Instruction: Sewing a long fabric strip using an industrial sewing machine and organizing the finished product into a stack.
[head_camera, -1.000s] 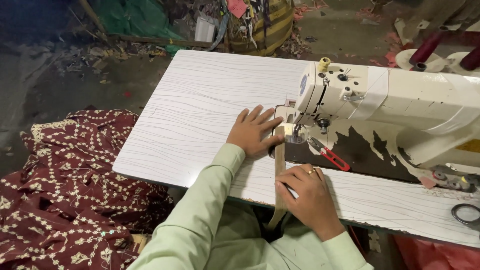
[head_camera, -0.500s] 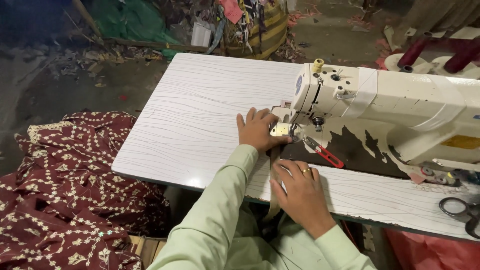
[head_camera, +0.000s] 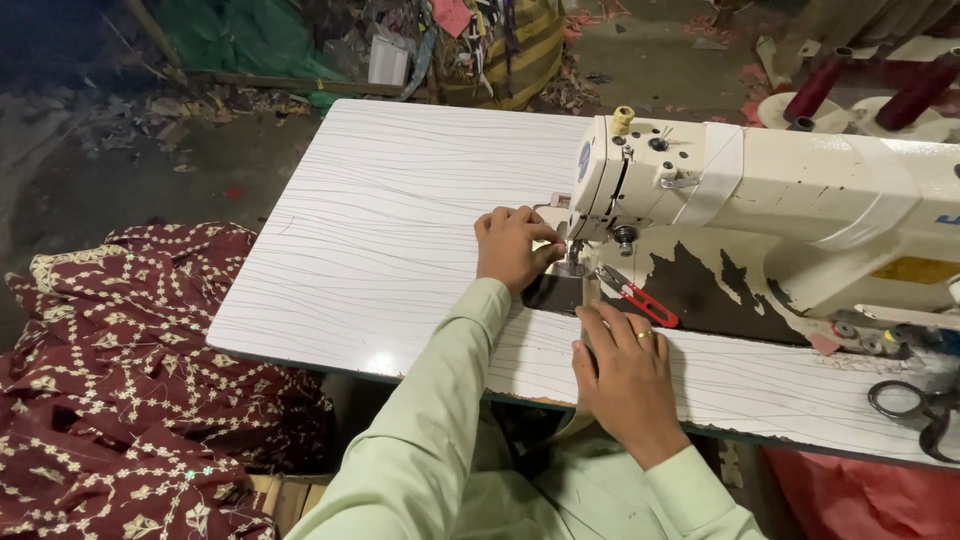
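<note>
Feeding strip (head_camera: 590, 292) under machine (head_camera: 760, 200) needle on counter (head_camera: 380, 230). My left hand (head_camera: 512, 250) flat, open, beside presser foot. My right hand (head_camera: 625, 375) open, pressing strip. Next, I judge: keep strip straight, fingers off needle.

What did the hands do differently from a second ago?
Little changed. The left hand crept a bit closer to the needle of the cream sewing machine. The right hand stayed flat on the narrow pale fabric strip. The red-handled thread snips lie where they were.
</note>
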